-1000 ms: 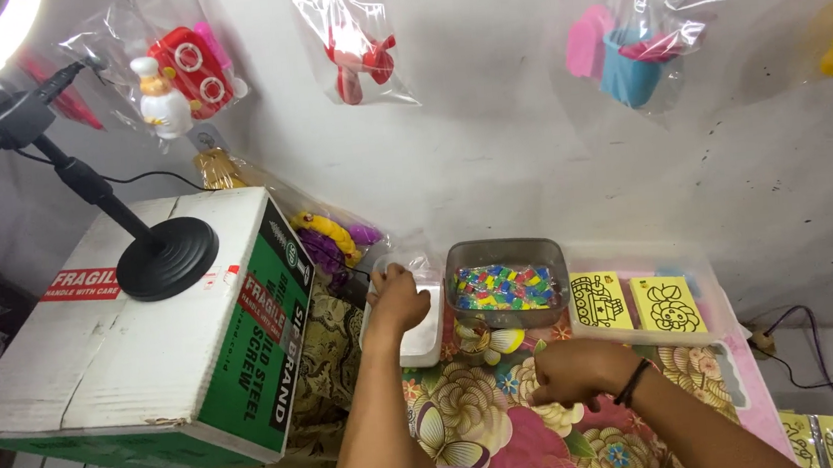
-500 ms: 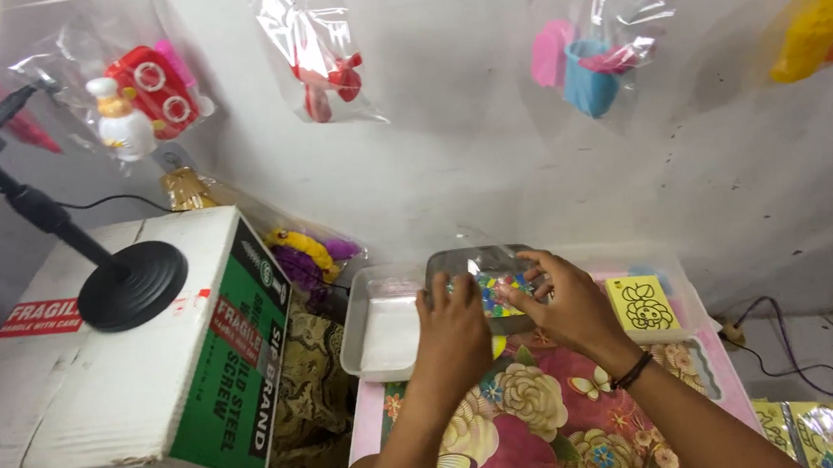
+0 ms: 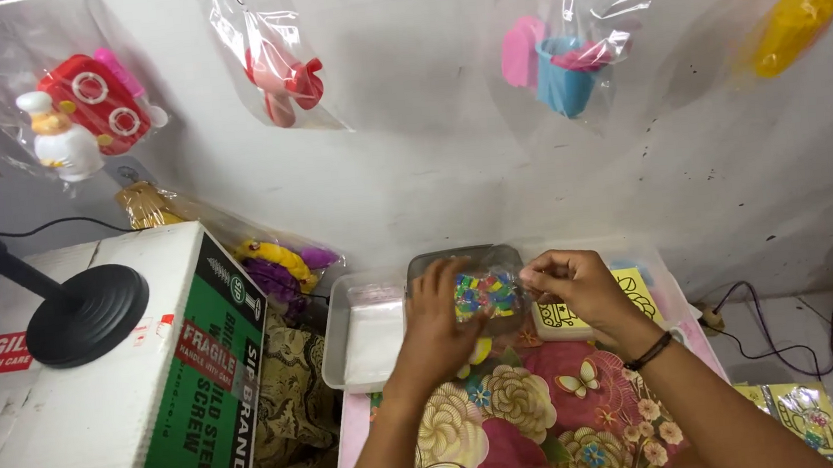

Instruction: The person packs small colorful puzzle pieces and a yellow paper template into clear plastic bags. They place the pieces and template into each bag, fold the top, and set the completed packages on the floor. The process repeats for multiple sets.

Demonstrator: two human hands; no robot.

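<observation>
Now both hands meet at the desk's far edge: the left hand (image 3: 439, 317) and right hand (image 3: 572, 286) each pinch a small clear bag of coloured beads (image 3: 485, 293) above the grey tray (image 3: 459, 260). Earlier they were apart, the left by the white tray (image 3: 365, 334).

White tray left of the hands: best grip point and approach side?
Grip the white tray by its raised left rim, coming from above-left. The rim is a thin upright lip that fingers could pinch, and that side is free; the left hand crowds the right edge.

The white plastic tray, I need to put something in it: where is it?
In the head view the white plastic tray sits left of centre, between the cardboard box and the left hand.
</observation>
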